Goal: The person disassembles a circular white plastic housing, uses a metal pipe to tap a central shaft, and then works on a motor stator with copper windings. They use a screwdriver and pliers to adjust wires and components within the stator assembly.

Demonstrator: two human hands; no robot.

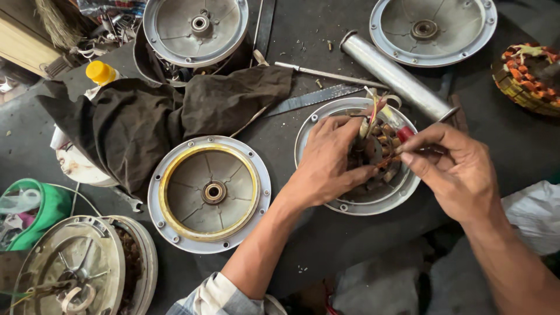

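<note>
Lower middle of the frame: left hand (326, 160) curled over the near edge of a motor winding (382, 149), fingers pressed together against its dark core, thumb tucked below. Right hand (452, 169) coming in from the lower right, fingertips pinched on a thin red-handled tool (408, 133) whose tip meets the coils. Winding seated in a shallow round metal cover (356, 201), just right of centre, with loose coloured wires (373, 108) sticking up from its far side.

Likely heavy and stiff as a block, being iron and copper, yet fragile at the thin coil wire and its coating; better gripped by the solid core or the cover's rim, never by the wires or leads. Cover rim probably smooth and a bit greasy, so apt to slip.

Left of centre: a second round cover (209, 193) with a brass-coloured ring, lying face up on the dark surface (280, 134). Lower left corner: another motor housing (76, 268) and a green tub (49, 204).

Further back: a dark crumpled cloth (151, 114), a hacksaw blade (315, 98), a metal tube (396, 76) lying aslant, a yellow-capped bottle (101, 72).

Top edge: two more covers, upper left (196, 26) and upper right (433, 29); a copper-wound stator (528, 76) at far right.
</note>
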